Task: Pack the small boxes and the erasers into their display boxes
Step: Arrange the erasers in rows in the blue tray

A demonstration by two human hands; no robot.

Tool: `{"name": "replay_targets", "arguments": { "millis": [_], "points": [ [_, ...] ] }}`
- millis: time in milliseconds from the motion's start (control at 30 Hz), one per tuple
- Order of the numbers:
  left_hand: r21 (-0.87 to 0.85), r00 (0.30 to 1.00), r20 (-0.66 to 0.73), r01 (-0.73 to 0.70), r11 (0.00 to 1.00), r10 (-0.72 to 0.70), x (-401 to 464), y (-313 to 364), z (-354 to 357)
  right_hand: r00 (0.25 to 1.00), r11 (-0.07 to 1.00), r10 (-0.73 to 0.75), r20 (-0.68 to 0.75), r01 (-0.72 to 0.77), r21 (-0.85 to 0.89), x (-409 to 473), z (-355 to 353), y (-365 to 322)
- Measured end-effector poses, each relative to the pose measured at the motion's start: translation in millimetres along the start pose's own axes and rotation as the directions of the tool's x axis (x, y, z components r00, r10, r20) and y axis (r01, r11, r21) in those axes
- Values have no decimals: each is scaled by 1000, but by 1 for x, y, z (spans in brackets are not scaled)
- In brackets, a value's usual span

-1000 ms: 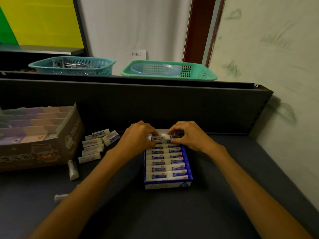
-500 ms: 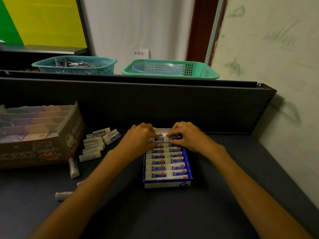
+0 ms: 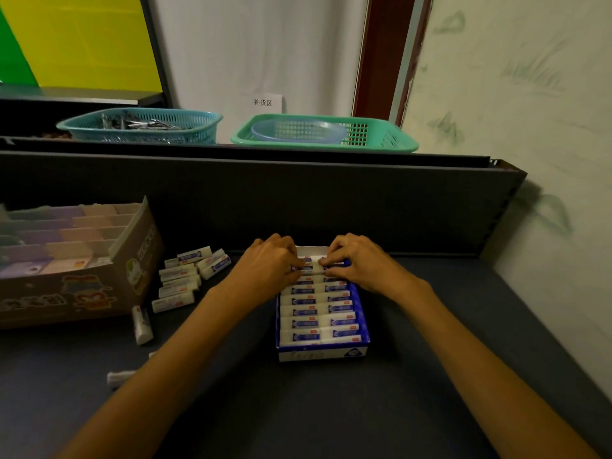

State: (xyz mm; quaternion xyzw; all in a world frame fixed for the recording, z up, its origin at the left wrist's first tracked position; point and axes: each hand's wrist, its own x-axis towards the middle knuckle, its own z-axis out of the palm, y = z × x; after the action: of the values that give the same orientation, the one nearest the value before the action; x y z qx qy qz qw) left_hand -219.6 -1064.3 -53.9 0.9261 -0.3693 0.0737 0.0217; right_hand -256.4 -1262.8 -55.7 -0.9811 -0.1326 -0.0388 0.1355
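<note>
Left hand (image 3: 270, 265) and right hand (image 3: 359, 263) at far end of blue display box (image 3: 362, 301) on tabletop (image 3: 430, 392); fingers of both curled onto far-row erasers (image 3: 313, 269), pressing them down; I judge step as seating last rows. I would press evenly, labels up, flush with packed rows. Loose erasers (image 3: 180, 279) lie left of box, beside cardboard display box (image 3: 132, 270); more packing left.

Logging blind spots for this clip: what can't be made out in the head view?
- Far rows of the blue display box: covered by the left hand and right hand.
- Whether fingers pinch or press the erasers: hidden.
- Cardboard box: cut by the left edge.
- Print on loose erasers: too small.
</note>
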Motion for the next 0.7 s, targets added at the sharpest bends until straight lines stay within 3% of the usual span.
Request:
{"name": "replay_targets", "arguments": {
  "millis": [200, 433, 567, 700],
  "points": [
    [-50, 1000, -20, 17, 999, -18, -3, -2, -1, 1000, 999, 23, 3, -23, -38, -1, -7, -8],
    [38, 979, -62, 199, 979, -197, -24, -23, -16, 991, 990, 124, -59, -127, -54, 4, -11, -32],
    [109, 962, 0, 271, 956, -273, -43, -38, -20, 994, 990, 85, -68, -92, -103, 6, -8, -59],
    [71, 963, 6, 270, 960, -271, -68, -54, -26, 997, 992, 18, -78, -28, -121, 11, -5, -84]
  ]
}}
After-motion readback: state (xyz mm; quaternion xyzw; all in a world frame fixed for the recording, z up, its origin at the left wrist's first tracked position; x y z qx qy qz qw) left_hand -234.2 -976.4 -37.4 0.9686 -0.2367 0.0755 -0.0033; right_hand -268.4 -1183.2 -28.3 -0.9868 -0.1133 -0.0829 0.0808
